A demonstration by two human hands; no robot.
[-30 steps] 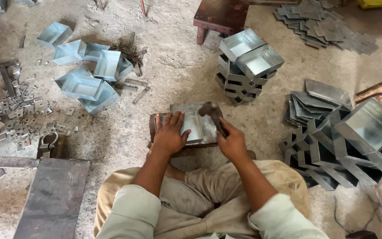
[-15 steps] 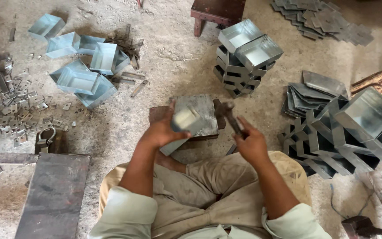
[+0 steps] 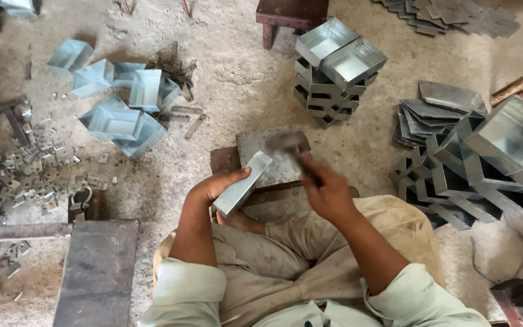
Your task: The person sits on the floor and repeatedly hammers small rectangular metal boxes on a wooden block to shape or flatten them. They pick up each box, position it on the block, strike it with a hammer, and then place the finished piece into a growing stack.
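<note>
A flat stone block (image 3: 273, 158) is seen on the sandy floor, with a stack of folded metal trays (image 3: 334, 72) beyond it. Over the block's near edge, a metal tray (image 3: 243, 183) is gripped on edge by the left hand (image 3: 216, 184). A blurred hammer (image 3: 292, 148) is clasped by the right hand (image 3: 325, 191) above the block.

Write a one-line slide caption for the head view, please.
Seated person's left hand tilts a folded grey sheet-metal tray on a flat block; right hand grips a blurred hammer.
</note>
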